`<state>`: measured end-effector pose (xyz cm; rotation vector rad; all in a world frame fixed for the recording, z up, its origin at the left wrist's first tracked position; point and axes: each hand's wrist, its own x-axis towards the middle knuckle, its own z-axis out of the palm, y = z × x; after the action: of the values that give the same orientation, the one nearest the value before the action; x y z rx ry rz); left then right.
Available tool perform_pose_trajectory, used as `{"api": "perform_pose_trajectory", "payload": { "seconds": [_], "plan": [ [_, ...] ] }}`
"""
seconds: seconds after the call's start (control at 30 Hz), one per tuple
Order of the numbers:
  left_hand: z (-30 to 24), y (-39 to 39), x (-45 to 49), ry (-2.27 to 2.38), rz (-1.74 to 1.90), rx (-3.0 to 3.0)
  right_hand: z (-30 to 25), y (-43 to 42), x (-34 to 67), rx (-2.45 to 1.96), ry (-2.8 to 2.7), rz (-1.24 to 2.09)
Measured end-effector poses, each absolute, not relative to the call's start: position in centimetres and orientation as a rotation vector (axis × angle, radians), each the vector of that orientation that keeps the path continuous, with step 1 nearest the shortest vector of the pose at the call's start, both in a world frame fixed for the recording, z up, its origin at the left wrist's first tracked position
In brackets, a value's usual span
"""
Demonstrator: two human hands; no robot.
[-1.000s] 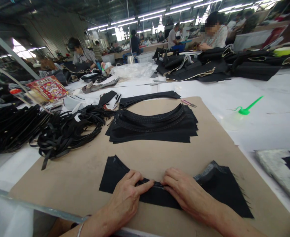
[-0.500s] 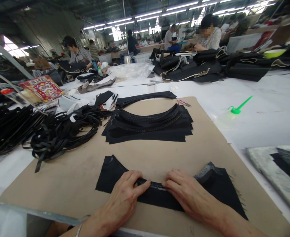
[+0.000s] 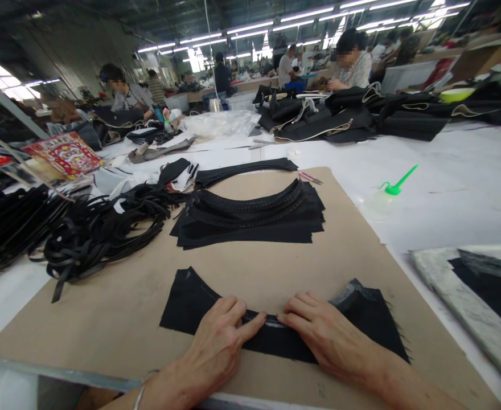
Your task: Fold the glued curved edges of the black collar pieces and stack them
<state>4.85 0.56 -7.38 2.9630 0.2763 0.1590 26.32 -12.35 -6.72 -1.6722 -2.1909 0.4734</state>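
Observation:
A curved black fabric piece [image 3: 186,302] lies flat on a brown cardboard sheet [image 3: 353,250] near me. My left hand [image 3: 220,347] and my right hand [image 3: 323,333] both rest on its upper curved edge, fingertips almost meeting at the middle. Their fingers are pressed together on the folded rim of the fabric. The piece's right end [image 3: 361,299] curls up, showing a grey underside. Beyond it sits a stack of similar black curved pieces [image 3: 250,219].
A tangle of black straps [image 3: 92,233] lies at left. A bottle with a green nozzle [image 3: 387,191] rests on the white table at right. A grey board with black fabric [image 3: 476,290] is at the right edge. Other people work at tables behind.
My hands stay on the fabric's edge with barely any shift. The camera has turned slightly right, so everything sits a little further left in view.

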Motion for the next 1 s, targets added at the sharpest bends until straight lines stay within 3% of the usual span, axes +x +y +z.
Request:
{"api": "perform_pose_trajectory", "payload": {
  "seconds": [0.43, 0.7, 1.0],
  "plan": [
    [-6.9, 2.7, 2.4, 0.196, 0.254, 2.931, -6.4, -11.8, 23.6, -1.717, -2.225, 0.433],
    [-7.8, -0.7, 3.4, 0.392, 0.398, 2.600, -6.9, -11.2, 22.2, -1.716, -2.239, 0.384],
    [-9.0, -1.7, 2.7, 0.337, 0.331, 2.672, -6.7, -11.9, 23.2, -1.699, -2.179, 0.505]
  ]
}}
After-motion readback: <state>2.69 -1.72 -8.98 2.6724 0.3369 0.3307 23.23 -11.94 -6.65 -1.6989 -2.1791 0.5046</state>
